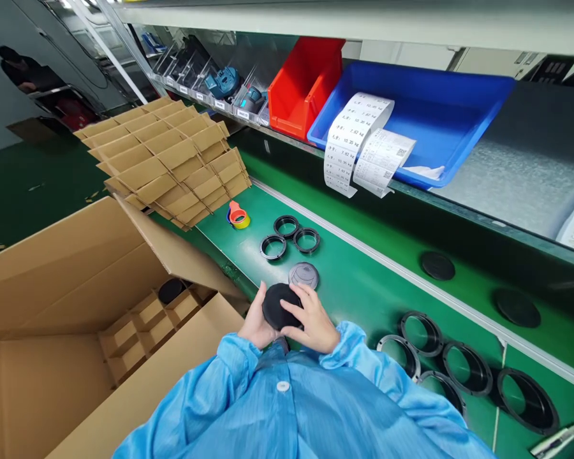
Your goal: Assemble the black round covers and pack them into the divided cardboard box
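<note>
Between my two hands, close to my body, is a round black disc-shaped part (276, 306). My left hand (257, 322) cups it from the left and below, thumb at its edge. The fingers of my right hand (313, 322) lie over its right side and face. Just beyond them a grey round cap (303, 274) rests on the green bench. Farther up stand three black rings (286, 225) grouped together, with a roll of coloured tape (238, 215) to their left.
An open carton (76, 268) with cardboard dividers and a black part (171, 291) stands at left; a divider stack (167, 159) sits behind. Several black rings (466, 368) and a utility knife (555, 441) lie right. The shelf holds a red bin (294, 89) and blue tray (435, 95) with labels.
</note>
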Demonstrator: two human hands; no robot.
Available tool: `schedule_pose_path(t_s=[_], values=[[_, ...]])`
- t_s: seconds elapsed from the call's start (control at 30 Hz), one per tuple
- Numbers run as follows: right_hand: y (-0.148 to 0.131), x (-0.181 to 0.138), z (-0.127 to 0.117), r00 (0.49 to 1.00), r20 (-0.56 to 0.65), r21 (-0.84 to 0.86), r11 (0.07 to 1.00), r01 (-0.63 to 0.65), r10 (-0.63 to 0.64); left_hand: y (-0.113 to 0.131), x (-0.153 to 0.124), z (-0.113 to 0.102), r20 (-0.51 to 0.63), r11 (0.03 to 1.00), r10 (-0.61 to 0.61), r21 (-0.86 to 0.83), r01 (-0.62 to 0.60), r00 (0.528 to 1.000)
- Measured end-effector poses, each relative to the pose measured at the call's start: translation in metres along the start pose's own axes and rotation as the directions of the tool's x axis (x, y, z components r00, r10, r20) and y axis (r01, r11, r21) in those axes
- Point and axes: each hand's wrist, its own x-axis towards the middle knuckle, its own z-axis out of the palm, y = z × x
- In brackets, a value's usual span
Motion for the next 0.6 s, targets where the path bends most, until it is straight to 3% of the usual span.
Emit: schedule_pose_path(t_s=[0.1,0.2,0.3,0.37,0.43,0.5,0.6], values=[[0.007,0.019,0.004,0.979,0.163,0.035,0.991,-0.128,0.121,0.0,0.007,0.0,-0.03,1.0,-0.027,0.013,0.027,0.999],[0.021,0.053,0.006,0.954,0.275,0.077,0.987,-0.142,0.116,0.012,0.011,-0.005,-0.034,1.0,-0.022,0.005,0.022,0.999],[0.054,0.1,0.001,0.96,0.115,-0.041,0.967,-0.253,0.256,0.034,0.01,-0.022,-0.142,0.999,-0.029,0.037,0.034,0.99],[0.086,0.136,-0.005,0.894,-0.095,-0.18,0.875,-0.449,0.439,0.049,0.006,-0.036,-0.202,0.998,-0.01,0.063,0.023,0.979],[0.118,0.169,-0.011,0.809,-0.229,-0.286,0.757,-0.588,0.542,0.06,0.0,-0.05,-0.246,0.996,0.022,0.088,-0.001,0.969],[0.145,0.193,-0.012,0.787,-0.24,-0.376,0.693,-0.615,0.568,0.068,-0.007,-0.064,-0.318,0.992,0.066,0.12,-0.029,0.946],[0.173,0.206,-0.002,0.798,-0.185,-0.477,0.658,-0.583,0.573,0.077,-0.02,-0.086,-0.456,0.99,0.118,0.123,-0.069,0.882]])
